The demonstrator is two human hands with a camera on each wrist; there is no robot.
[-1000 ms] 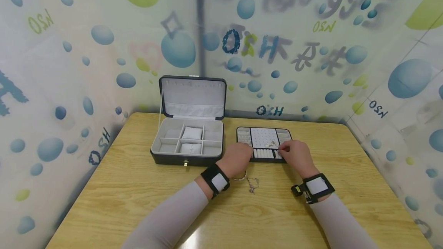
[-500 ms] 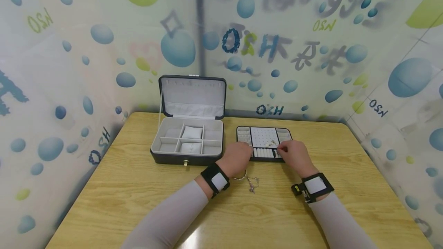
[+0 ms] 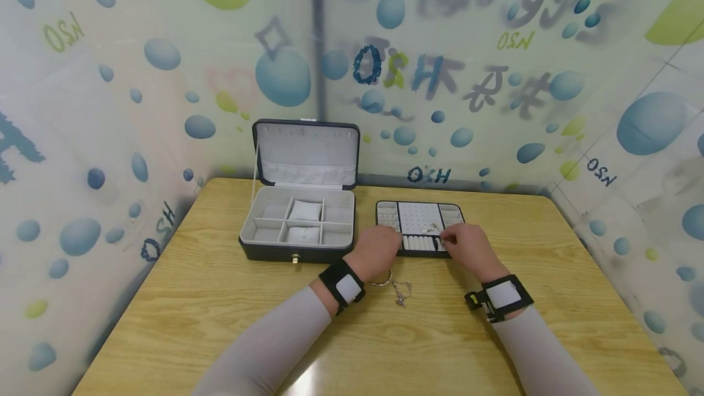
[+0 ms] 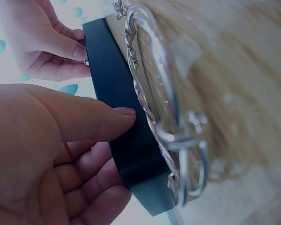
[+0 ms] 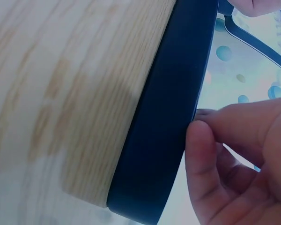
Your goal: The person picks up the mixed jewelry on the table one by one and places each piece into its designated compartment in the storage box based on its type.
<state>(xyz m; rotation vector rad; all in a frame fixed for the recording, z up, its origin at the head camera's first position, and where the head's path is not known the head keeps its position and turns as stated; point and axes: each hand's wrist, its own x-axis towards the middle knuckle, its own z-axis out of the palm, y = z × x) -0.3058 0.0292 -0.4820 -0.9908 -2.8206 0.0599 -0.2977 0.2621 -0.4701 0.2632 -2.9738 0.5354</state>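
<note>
A dark-sided jewelry tray [image 3: 420, 219] with pale compartments, a dotted panel and white ring rolls [image 3: 419, 244] lies on the table. My left hand [image 3: 376, 252] grips its front left part; in the left wrist view the thumb presses on the dark side wall. At the right end of the ring rolls, my right hand [image 3: 470, 249] pinches a small silvery piece of jewelry [image 4: 86, 62], mostly hidden by thumb and finger. Small pieces of jewelry [image 3: 434, 228] sit on the dotted panel. Near my left wrist lie a silvery bangle [image 4: 161, 70] and a chain bracelet [image 3: 403, 293].
To the left stands a dark jewelry box [image 3: 269, 254], its lid [image 3: 307, 154] raised. Inside are pale compartments, two holding white cushions [image 3: 305, 211]. Patterned wall sheets [image 3: 473, 78] close off the back and sides of the wooden table [image 3: 440, 347].
Both hands stay at the tray. My right hand has shifted only very slightly at the ring rolls. The jewelry box and the loose bracelets lie as before.
</note>
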